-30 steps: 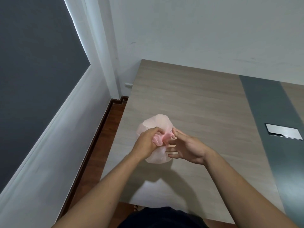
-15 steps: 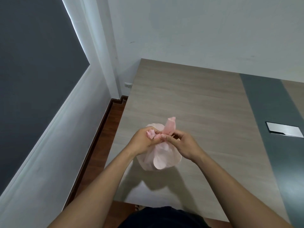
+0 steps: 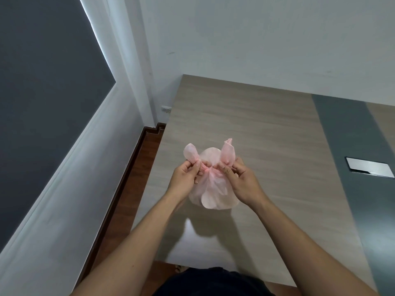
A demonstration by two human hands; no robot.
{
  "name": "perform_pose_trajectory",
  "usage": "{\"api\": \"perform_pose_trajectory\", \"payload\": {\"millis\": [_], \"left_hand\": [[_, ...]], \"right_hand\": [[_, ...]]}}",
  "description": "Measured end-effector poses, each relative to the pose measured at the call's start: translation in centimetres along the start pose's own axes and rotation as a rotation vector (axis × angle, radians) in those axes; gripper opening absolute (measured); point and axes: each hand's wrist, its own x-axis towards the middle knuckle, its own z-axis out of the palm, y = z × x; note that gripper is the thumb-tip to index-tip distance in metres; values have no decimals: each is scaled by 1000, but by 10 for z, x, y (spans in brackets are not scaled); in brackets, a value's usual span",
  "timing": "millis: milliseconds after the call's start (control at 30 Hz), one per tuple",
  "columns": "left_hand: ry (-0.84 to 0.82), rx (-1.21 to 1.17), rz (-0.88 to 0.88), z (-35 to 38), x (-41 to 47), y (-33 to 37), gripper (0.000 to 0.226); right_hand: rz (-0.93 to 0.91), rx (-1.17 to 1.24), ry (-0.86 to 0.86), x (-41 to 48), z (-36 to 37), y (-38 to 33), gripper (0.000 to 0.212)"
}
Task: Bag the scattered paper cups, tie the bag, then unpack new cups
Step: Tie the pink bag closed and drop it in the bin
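Forearms extended, left hand (image 3: 185,176) and right hand (image 3: 242,180) each pinch a bag (image 3: 212,190) ear with curled fingers (image 3: 195,168).

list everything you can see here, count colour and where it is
pink plastic bag: one, translucent pink, over the near part of the table, between the hands
bag ears: two, pink, sticking up on either side of the gathered neck
table: one, light wood grain, filling the centre and right
grey strip: one, dark grey, running along the table's right part
metal plate: one, silver, set in the grey strip
wall socket: one, white, low on the far wall by the table corner
floor: reddish-brown wood, left of the table
wall panel: one, dark grey, upper left
garment: one, dark, bottom edge
left hand: one, pinches the left ear
right hand: one, pinches the right ear
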Motion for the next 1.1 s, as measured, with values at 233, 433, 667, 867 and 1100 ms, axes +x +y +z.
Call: {"api": "perform_pose_trajectory", "payload": {"millis": [233,433,667,867,1100], "left_hand": [[-15,-434,-182,8,4,18,26],[-143,-40,-31,10,-6,20,32],[-429,71,-2,1,-10,26,42],[-372,25,24,-7,-7,20,7],[-297,105,16,-11,-8,21,22]], "right_hand": [[118,195,-146,0,2,-11,33],[300,125,-57,9,9,-12,42],[118,-315,-345,13,3,-19,40],[139,-297,-477,9,3,-32,41],[70,-298,-425,9,4,-37,35]]}}
